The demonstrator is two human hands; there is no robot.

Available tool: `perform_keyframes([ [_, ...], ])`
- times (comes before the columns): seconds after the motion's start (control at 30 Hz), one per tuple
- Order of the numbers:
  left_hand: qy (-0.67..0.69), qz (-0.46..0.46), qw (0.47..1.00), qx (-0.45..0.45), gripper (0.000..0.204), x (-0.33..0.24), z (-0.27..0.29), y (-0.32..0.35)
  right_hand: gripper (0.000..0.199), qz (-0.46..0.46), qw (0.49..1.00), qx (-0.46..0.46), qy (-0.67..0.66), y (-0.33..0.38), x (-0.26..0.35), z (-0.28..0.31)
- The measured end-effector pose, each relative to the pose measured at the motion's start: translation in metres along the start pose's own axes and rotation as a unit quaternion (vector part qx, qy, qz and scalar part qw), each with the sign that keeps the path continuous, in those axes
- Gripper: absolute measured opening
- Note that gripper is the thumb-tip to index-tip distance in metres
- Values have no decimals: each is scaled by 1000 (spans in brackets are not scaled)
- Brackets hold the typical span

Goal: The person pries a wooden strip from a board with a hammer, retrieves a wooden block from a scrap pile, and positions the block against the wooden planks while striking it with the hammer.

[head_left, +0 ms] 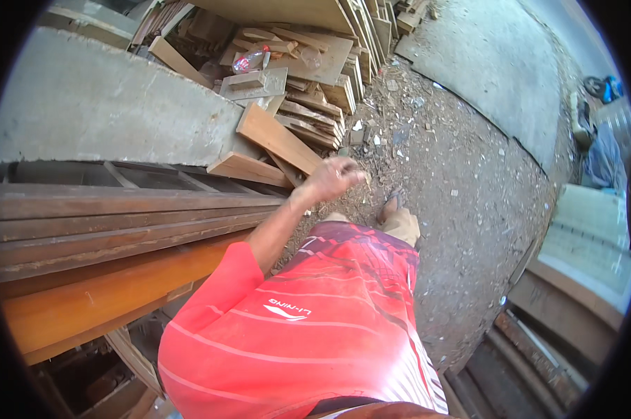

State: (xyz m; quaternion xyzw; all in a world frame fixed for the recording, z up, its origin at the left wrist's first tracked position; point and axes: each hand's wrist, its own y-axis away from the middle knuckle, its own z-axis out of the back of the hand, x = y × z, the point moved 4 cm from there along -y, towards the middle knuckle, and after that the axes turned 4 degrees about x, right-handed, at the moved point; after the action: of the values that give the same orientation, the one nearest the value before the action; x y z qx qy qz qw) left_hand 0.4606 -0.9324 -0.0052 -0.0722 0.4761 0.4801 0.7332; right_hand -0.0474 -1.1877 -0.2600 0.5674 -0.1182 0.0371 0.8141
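Note:
My left hand [333, 178] is raised in front of me, seen from the back with its fingers loosely curled. Nothing shows in it, but the palm is hidden. It hangs just right of two short light wooden planks [273, 140], apart from them. My left forearm and red sleeve [224, 279] run along a stack of long dark wooden beams [120, 216]. An orange-brown beam [106, 293] lies lowest in that stack. My right hand is out of the picture.
A grey concrete slab [99, 105] lies behind the beams. A pile of wood offcuts [308, 70] with a plastic bottle [249, 61] on it sits further back. Dirt ground [462, 181] strewn with chips stretches ahead, where my sandalled foot [392, 204] stands. Boards [581, 279] lie at right.

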Motion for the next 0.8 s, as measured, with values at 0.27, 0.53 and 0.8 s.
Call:
perform_keyframes([
  [0.27,329,178,872,-316,37,108,158,-179,30,224,961,-141,-85,-50,335,271],
  [0.53,179,258,821,-476,63,258,262,-298,31,228,954,-194,-19,-2,477,308],
  [0.8,33,266,835,-480,66,228,280,-313,37,170,976,-22,138,-1,556,169],
])
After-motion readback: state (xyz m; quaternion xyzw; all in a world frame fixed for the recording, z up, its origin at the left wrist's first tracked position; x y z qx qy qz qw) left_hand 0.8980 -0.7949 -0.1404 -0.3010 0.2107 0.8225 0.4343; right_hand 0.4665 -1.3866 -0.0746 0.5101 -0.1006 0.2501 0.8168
